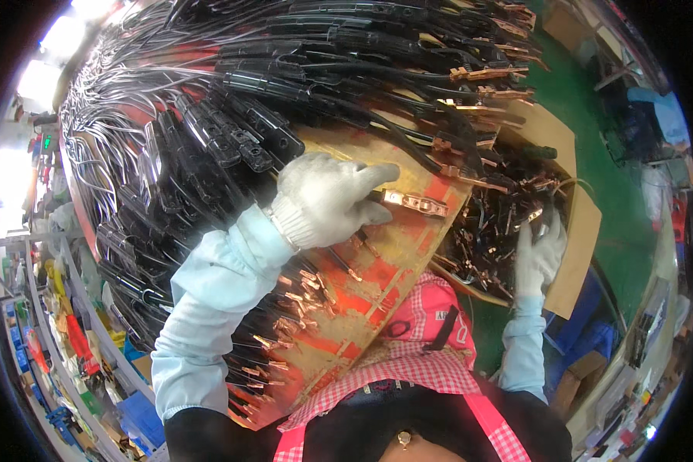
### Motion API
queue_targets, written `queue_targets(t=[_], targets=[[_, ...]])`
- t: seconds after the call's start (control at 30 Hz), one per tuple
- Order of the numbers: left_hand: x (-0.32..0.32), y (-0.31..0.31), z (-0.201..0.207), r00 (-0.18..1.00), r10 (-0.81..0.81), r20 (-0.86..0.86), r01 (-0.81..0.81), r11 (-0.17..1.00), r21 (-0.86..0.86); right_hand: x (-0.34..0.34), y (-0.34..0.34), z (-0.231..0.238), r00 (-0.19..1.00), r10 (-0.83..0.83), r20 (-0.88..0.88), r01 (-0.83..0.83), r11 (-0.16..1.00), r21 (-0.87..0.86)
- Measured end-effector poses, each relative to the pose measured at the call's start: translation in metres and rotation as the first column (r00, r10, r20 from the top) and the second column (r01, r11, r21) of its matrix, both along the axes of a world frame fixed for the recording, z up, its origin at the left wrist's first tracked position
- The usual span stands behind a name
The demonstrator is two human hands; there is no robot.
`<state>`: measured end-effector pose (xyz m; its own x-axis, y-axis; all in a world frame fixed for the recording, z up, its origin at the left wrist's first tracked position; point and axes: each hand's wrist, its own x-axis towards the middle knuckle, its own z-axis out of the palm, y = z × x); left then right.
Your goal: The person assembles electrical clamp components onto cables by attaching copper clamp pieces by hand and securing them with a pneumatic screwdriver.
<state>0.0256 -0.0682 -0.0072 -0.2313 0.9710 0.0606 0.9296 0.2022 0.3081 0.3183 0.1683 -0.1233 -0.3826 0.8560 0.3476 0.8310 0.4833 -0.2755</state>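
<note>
My left hand (323, 199), in a white glove, is closed over the table around the black end of a cable. A copper clip (417, 203) on that cable juts out to the right past my thumb and forefinger. My right hand (539, 258), also gloved, reaches into an open cardboard box (582, 250) at the right. Its fingers are stretched and apart over a heap of small black and copper pieces (485, 239). One shiny copper piece (531, 215) lies by the fingertips; whether they touch it is not clear.
Many black cables with long dark housings (231, 127) are heaped across the worn red and tan table (377, 289). Copper cable ends (304, 296) lie along its near edge. Crowded shelves (65, 323) stand at left; blue bins (593, 327) sit beyond the box on the green floor (577, 100).
</note>
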Motion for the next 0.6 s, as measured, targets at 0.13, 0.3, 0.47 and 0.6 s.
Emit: queue_targets(t=[0.13,0.3,0.47,0.6], targets=[[0.003,0.003,0.001,1.000,-0.021,0.010,0.021,0.996,-0.084,0.064,0.040,-0.062,0.950,-0.224,0.219,0.292,0.885,-0.363],[0.000,-0.002,-0.009,1.000,-0.011,-0.008,0.011,1.000,-0.028,0.074,0.058,-0.088,0.941,-0.324,-0.093,0.190,0.738,-0.648],[0.007,0.004,-0.006,0.999,-0.012,-0.050,0.011,1.000,-0.015,0.012,0.027,0.015,0.301,-0.680,-0.668,-0.705,0.313,-0.637],[0.007,0.001,-0.012,0.999,0.029,-0.040,-0.028,0.999,0.024,-0.071,0.003,0.081,-0.100,-0.771,-0.629,-0.967,0.223,-0.120]])
